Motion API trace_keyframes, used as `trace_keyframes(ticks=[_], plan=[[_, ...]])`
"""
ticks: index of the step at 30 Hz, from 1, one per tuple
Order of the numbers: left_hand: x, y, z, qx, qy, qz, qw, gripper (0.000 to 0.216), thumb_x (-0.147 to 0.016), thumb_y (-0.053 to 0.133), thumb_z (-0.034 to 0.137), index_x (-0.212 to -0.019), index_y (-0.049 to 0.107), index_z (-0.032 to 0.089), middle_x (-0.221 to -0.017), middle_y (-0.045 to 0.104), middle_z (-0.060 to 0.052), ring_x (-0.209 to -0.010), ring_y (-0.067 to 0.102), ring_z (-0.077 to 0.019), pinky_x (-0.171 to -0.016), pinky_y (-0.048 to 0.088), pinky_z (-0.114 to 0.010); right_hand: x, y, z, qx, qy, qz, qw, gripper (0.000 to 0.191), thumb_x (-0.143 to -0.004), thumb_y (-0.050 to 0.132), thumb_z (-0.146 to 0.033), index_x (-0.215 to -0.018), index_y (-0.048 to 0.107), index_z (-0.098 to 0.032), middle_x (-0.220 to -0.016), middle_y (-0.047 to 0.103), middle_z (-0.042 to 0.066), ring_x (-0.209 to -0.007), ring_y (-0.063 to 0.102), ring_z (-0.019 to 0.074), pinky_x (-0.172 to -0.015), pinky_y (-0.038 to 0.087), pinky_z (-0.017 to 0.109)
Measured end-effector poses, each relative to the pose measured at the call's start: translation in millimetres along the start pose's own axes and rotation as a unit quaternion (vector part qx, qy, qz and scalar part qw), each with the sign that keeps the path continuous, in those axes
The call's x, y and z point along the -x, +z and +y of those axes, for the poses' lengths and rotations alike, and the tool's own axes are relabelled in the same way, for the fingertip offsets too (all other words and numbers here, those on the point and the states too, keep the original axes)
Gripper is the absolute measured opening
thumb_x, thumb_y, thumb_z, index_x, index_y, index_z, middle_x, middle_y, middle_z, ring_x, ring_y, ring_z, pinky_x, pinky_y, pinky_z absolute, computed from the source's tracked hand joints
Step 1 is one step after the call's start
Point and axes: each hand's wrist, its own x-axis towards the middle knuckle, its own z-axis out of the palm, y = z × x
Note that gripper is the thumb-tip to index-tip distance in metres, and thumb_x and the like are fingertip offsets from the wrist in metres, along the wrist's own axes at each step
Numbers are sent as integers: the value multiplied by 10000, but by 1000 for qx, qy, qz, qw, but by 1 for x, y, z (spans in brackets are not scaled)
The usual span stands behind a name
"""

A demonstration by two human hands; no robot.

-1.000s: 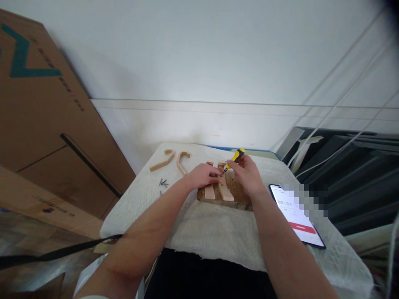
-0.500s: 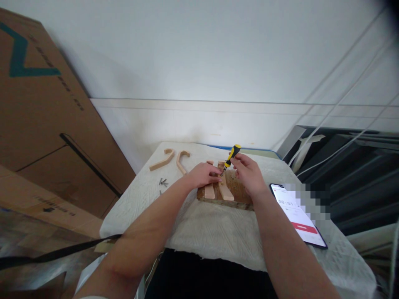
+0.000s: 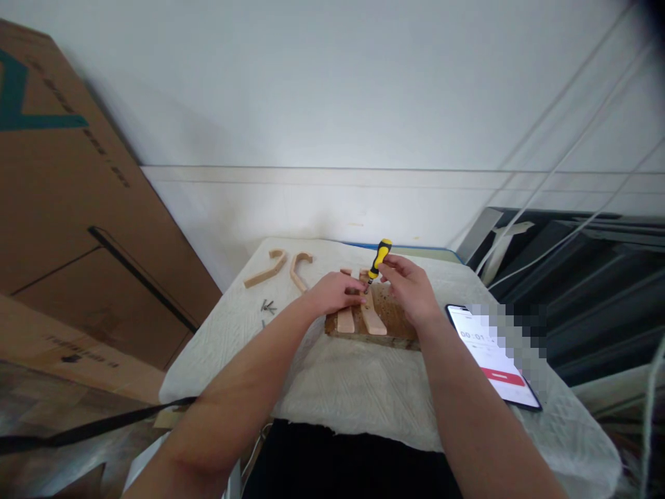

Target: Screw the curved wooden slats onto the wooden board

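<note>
My right hand [image 3: 413, 287] pinches the screwdriver [image 3: 382, 258] between closed fingertips, its length slanting down leftward to the wooden piece [image 3: 373, 320] on the board [image 3: 401, 317], tip beside my left hand [image 3: 335, 292], whose fingers part slightly, though I cannot tell what they grip.

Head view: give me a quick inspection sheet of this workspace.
Surface: pale cloth, wrinkled.
Job's things: wooden board bearing two wooden pieces; yellow-black screwdriver tilted, tip down at the right piece.
Clutter: metal fasteners and two hooked pieces left of the board; phone right of it.
Hands: left hand over the wooden pieces; right hand at the screwdriver's handle.
Cables: white cables at right.
Surroundings: white wall ahead, cardboard box left, dark panels right.
</note>
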Motion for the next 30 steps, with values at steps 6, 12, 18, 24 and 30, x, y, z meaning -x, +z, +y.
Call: trace_keyframes(ticks=[6,12,18,24,30], plan=[[0,1,-1,2,5,-4,1000,256,-854,604,365,-959,738,174,-872,730,-23,-807,612,-159,-701,402,-216,2,2,0,83,-46,-3,995,351,-764,630,-503,-957,648,-210,-868,660,46,-717,568,179,-616,422,308],[-1,4,-6,15,14,6,1000,299,-852,604,397,-1008,734,178,-939,737,-34,-819,621,-165,-723,415,-222,3,3,0,63,-14,13,998,387,-733,680,-517,-939,601,-200,-823,654,29,-683,577,173,-637,434,314],[0,3,-3,4,15,11,1000,286,-851,610,389,-967,737,161,-877,721,-35,-798,599,-163,-702,393,-223,4,2,-1,11,-18,-28,999,328,-779,629,-435,-1006,675,-203,-843,677,35,-668,572,162,-629,437,311],[1,0,2,0,8,10,1000,249,-852,603,367,-867,728,153,-752,679,-14,-697,551,-140,-625,357,-219,6,5,-3,71,-75,-31,994,459,-772,627,-404,-1204,632,-250,-1108,625,58,-746,557,158,-698,468,336],[-1,2,-1,8,20,13,1000,241,-849,605,357,-919,733,166,-854,722,-33,-751,592,-154,-701,403,-228,8,13,-9,128,-115,-35,984,354,-774,624,-429,-1055,659,-216,-1014,663,69,-673,536,161,-670,460,343]])
